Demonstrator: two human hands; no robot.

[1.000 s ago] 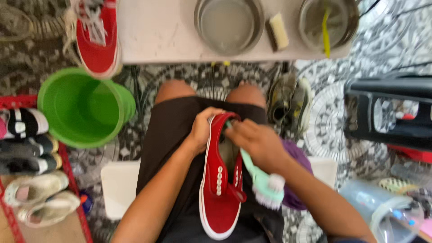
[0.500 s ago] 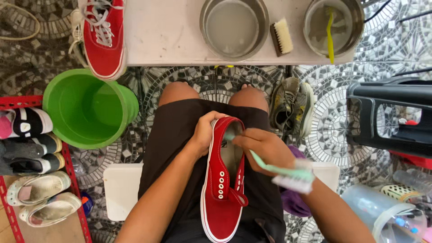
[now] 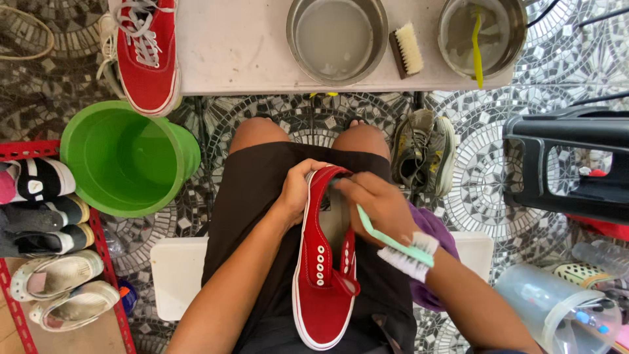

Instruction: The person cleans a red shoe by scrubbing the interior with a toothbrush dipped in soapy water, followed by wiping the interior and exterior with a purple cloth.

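A red laceless sneaker (image 3: 321,288) lies on my lap, toe toward me. My left hand (image 3: 296,190) grips its heel end from the left side. My right hand (image 3: 377,204) holds a mint-green brush (image 3: 400,248) by the handle, with the handle tip at the shoe's opening and the white bristle head sticking out over my wrist. A second red sneaker (image 3: 145,52) with white laces rests on the edge of the white table (image 3: 236,46).
Two metal bowls of water (image 3: 337,36) (image 3: 481,33), a wooden brush (image 3: 406,49) and a yellow toothbrush (image 3: 476,42) sit on the table. A green bucket (image 3: 124,157) stands left, a red shoe rack (image 3: 46,242) beyond it, grey shoes (image 3: 422,154) and a black crate (image 3: 567,164) right.
My right hand has shifted the brush, its bristle head swinging out to the right and then back down closer to the shoe. The left hand keeps its grip on the heel.
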